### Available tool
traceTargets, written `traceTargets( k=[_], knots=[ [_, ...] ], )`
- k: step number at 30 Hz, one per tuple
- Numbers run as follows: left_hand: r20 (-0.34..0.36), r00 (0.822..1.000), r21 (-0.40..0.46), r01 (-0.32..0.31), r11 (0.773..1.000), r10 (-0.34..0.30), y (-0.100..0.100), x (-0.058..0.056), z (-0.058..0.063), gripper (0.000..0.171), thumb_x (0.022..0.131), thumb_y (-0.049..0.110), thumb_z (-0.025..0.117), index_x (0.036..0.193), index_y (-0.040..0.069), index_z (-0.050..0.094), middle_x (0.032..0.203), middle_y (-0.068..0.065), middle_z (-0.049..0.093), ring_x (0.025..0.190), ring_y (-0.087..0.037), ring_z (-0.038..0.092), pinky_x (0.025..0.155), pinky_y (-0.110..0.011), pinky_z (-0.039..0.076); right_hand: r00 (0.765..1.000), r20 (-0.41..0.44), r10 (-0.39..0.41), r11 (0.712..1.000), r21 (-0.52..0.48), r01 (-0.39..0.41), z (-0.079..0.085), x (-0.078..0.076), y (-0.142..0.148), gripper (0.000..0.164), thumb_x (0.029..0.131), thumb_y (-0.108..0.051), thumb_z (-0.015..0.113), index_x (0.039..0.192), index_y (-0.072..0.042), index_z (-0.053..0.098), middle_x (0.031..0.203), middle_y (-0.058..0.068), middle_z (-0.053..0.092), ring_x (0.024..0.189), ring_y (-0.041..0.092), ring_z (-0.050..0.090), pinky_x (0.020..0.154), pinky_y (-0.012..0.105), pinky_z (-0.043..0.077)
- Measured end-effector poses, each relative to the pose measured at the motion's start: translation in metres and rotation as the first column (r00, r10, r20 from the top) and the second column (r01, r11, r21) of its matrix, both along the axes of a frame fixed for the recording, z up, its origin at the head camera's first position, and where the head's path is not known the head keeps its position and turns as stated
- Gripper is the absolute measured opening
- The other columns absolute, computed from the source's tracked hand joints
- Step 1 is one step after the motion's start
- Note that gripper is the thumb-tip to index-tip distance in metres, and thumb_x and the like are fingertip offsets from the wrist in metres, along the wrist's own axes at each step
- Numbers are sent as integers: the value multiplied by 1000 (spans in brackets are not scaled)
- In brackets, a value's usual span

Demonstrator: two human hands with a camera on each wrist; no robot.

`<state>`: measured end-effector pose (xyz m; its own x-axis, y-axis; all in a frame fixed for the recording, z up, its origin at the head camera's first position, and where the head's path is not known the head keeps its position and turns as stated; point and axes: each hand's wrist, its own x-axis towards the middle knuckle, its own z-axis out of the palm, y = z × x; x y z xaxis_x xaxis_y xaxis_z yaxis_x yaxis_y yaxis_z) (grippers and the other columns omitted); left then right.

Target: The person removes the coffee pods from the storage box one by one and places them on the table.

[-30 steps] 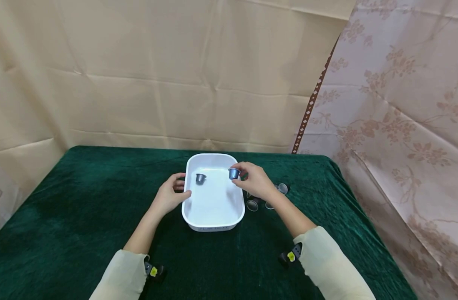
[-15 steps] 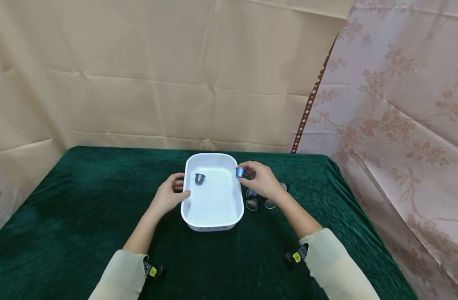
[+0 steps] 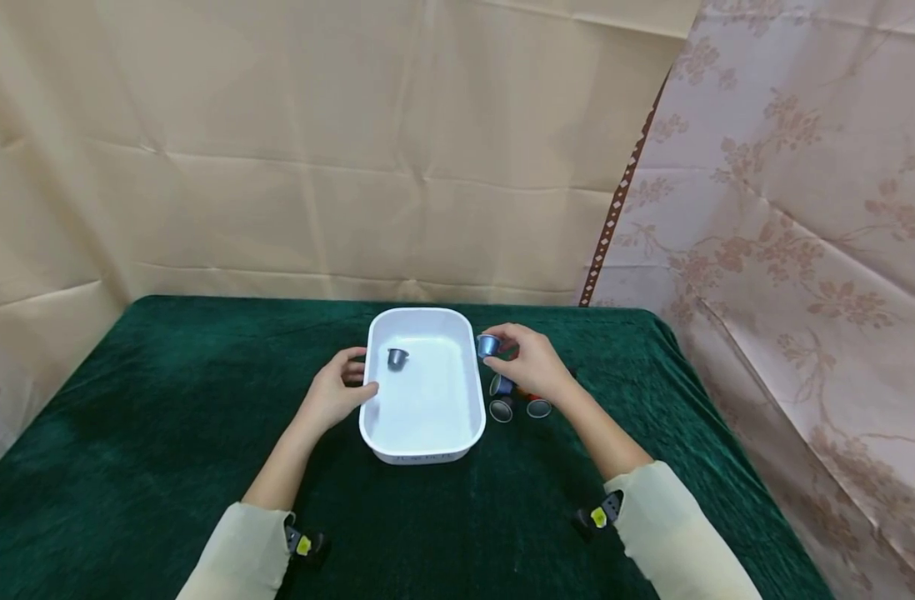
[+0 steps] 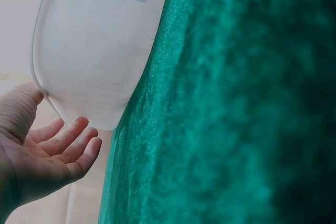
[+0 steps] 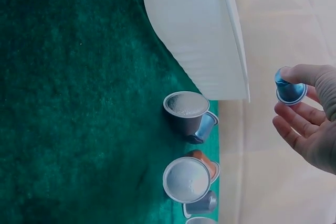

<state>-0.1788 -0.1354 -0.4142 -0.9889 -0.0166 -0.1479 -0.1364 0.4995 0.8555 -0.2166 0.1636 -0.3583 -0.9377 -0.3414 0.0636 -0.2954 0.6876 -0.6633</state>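
In the head view my left hand [image 3: 335,389] is at the left side of a white plastic tub [image 3: 423,454]. Its thumb touches the rim, and the other fingers are relaxed and spread along the outer wall. My right hand [image 3: 531,362] pinches a blue coffee capsule [image 3: 488,346] between thumb and fingers, just outside the tub's right rim. The right wrist view shows the held capsule [image 5: 291,88] with its flanged end toward the camera. A grey coffee capsule [image 3: 397,358] lies tilted inside the tub, toward the back left.
Several more coffee capsules lie right of the tub, including a blue one [image 3: 501,385], a dark one [image 3: 501,410] and an orange one [image 5: 206,162]. My right forearm partly covers this group in the head view. A green velvet cloth [image 3: 165,400] covers the table.
My right hand has moved right with the blue capsule, from over the tub's right rim to just outside it. The left hand has stayed at the tub's left side.
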Motion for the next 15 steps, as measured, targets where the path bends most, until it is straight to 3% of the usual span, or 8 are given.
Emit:
traceTargets(
  k=[15],
  knots=[
    [0,1000,0,6,1000,-6,0,1,1,64,85,19,64,141,14,34,131,-17,52,118,-31,52,95,-48,48,999,11,-40,999,-14,40,-3,1,13,37,87,-23,65,121,-15,58,116,6,61,104,23,58,86,39,53]
  ],
)
